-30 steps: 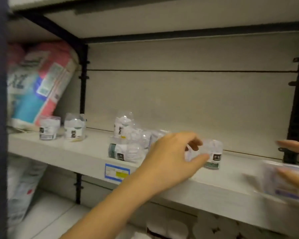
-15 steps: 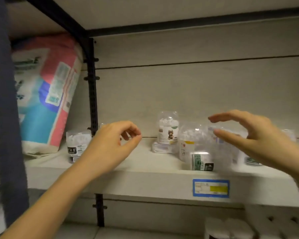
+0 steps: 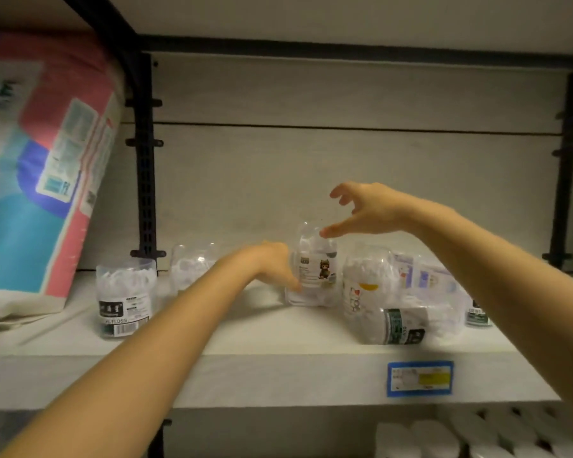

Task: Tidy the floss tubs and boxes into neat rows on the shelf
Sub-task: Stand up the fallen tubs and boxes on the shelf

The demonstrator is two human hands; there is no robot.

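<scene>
Several clear floss tubs stand or lie on the white shelf [image 3: 278, 375]. One upright tub with a cat label [image 3: 318, 256] rests on a flat clear box [image 3: 306, 297]. My right hand [image 3: 368, 209] hovers open just above that tub, thumb near its top. My left hand [image 3: 272, 262] reaches in low, fingertips touching the flat box's left edge, holding nothing. A black-labelled tub [image 3: 124, 297] stands at the left, another clear tub [image 3: 192, 264] behind it. On the right a tub lies on its side [image 3: 414, 323] in front of a jumbled cluster [image 3: 371, 282].
A large pink and blue soft pack [image 3: 43, 166] leans on the shelf's left end. A black upright [image 3: 144, 160] runs behind the tubs. A blue price tag [image 3: 419, 378] marks the shelf's front edge. White rolls [image 3: 460, 438] sit on the level below.
The view has swung right and closer to the shelf. My left hand moved right and down to the flat box; my right hand moved left and up over the cat-label tub.
</scene>
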